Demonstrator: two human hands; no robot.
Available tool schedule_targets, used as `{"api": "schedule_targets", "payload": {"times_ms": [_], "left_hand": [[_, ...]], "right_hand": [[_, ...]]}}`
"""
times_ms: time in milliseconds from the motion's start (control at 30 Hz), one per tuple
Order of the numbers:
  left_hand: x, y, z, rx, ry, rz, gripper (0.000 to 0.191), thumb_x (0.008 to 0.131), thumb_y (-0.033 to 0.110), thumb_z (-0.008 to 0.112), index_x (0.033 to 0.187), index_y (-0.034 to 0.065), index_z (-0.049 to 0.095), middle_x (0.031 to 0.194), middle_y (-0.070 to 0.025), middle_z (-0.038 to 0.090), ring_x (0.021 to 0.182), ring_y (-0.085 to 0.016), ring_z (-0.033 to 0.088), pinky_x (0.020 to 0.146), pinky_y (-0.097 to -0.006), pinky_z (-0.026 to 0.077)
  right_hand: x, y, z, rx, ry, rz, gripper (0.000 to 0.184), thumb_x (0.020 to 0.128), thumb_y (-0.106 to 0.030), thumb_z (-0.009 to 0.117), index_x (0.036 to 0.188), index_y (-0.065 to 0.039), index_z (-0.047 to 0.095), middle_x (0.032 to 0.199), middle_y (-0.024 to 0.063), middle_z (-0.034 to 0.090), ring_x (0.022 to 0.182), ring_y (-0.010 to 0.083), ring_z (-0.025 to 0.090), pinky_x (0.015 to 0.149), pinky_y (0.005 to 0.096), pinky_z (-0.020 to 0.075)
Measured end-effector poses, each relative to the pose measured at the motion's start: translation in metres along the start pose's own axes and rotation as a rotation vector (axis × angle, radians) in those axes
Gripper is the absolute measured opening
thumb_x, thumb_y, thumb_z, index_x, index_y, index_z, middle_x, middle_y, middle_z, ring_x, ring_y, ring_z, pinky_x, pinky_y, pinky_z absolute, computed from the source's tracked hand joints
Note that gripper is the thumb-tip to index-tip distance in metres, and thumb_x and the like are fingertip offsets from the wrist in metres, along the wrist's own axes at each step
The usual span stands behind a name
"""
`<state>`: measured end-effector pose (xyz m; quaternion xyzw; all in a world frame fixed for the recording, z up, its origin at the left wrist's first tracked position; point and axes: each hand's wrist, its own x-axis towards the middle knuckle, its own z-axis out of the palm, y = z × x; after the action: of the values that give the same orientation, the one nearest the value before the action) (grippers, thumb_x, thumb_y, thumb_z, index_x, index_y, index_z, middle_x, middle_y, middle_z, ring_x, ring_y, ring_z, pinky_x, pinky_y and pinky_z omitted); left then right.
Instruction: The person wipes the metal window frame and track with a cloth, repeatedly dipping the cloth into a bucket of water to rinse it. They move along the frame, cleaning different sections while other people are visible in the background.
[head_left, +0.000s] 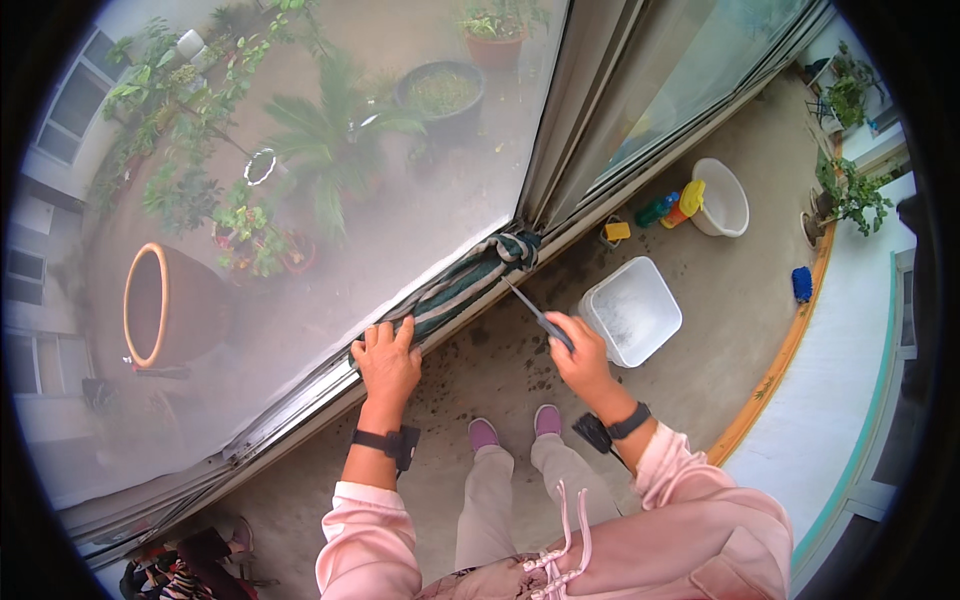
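My left hand (388, 355) presses on the near end of a striped green and grey cloth (457, 289), which lies twisted along the window's sill track (300, 416). The cloth's far end is bunched in a knot-like lump at the window frame's corner. In my right hand (581, 352) is a thin tool with a grey handle (553, 327), probably a screwdriver or knife. Its tip points at the sill edge just below the bunched cloth. A large glass pane (360, 217), hazy in places, rises behind the cloth.
On the floor stand a white square bucket (637, 311) with sudsy water, a yellow sponge (617, 231), a green bottle (655, 210), an orange and yellow bottle (684, 204) and a white basin (729, 196). A blue scrubber (802, 285) lies near the right wall. Part of a person (199, 562) shows at lower left.
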<state>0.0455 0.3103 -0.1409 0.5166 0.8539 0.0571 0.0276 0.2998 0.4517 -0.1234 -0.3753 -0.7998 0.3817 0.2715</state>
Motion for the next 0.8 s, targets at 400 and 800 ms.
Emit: {"api": "schedule_targets", "payload": {"times_ms": [400,800], "left_hand": [[0.005,-0.002,-0.012,-0.058,-0.147,-0.079,0.029,0.075,0.014,0.058,0.103,0.0177,0.063,0.101,-0.0069,0.059,0.101,-0.027,0.054,0.081,-0.0518,0.039],[-0.003,0.002,0.003,-0.122,-0.256,-0.212,0.040,0.080,0.019,0.057,0.119,0.0205,0.058,0.113,-0.0088,0.054,0.118,-0.027,0.042,0.096,-0.0583,0.027]], "right_hand": [[0.101,-0.010,0.015,-0.625,0.030,0.111,0.026,0.077,-0.016,0.055,0.100,-0.009,0.066,0.085,0.0161,0.065,0.079,0.0351,0.062,0.070,0.0469,0.0488],[0.193,-0.015,0.030,-0.845,-0.411,0.156,0.023,0.079,-0.013,0.051,0.090,0.000,0.066,0.095,0.0263,0.062,0.092,0.0434,0.059,0.075,0.0476,0.0486]]}}
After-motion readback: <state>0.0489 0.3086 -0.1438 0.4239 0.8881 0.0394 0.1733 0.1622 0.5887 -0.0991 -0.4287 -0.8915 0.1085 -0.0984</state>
